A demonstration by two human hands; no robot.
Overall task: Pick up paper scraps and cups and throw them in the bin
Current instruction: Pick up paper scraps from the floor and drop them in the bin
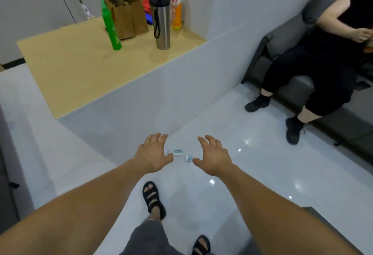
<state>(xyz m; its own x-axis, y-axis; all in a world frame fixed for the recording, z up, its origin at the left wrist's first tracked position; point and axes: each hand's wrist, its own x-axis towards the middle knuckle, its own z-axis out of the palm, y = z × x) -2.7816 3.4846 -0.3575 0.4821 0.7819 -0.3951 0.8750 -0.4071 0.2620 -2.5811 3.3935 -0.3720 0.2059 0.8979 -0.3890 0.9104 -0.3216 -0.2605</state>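
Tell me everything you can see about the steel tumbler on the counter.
The steel tumbler is a tall cylinder of what looks like brushed metal, narrowing slightly toward its base. It has a black lid with a black spout or straw rising from it, and a black cord loop hangs from the lid down its left side. It stands upright on the tan countertop, right of the green bottle and in front of the yellow bottle. Whether it touches that bottle cannot be told.
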